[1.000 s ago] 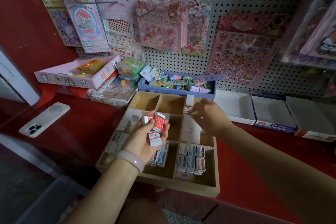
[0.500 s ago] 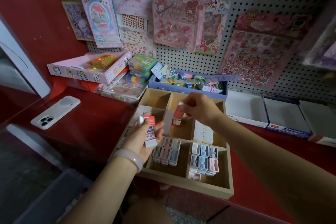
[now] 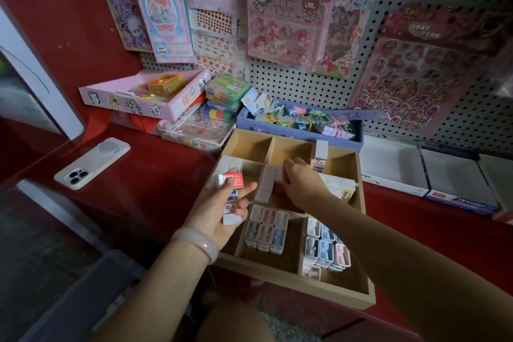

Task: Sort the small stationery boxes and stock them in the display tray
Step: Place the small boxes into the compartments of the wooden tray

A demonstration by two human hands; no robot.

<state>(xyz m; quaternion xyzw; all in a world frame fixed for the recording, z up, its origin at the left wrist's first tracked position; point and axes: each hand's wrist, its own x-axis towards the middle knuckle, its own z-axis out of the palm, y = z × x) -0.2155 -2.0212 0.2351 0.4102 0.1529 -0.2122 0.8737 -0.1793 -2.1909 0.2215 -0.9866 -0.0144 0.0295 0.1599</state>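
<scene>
Head view: my left hand hovers over the left edge of the compartmented wooden display tray, fingers curled round a small clutch of red-and-white stationery boxes, thumb pinning them against my palm. A pale pink bangle sits on that wrist. My right hand is down in the tray's middle compartment, knuckles up, fingertips tucked beside a row of white boxes; a bit of red shows beneath them, but I can't tell whether my fingers are clamped on anything. Nearer me, two compartments hold pastel plastic cases packed side by side. Behind the tray sits a blue cardboard box of mixed packets, and to the left a white phone lies face down on the red counter.
</scene>
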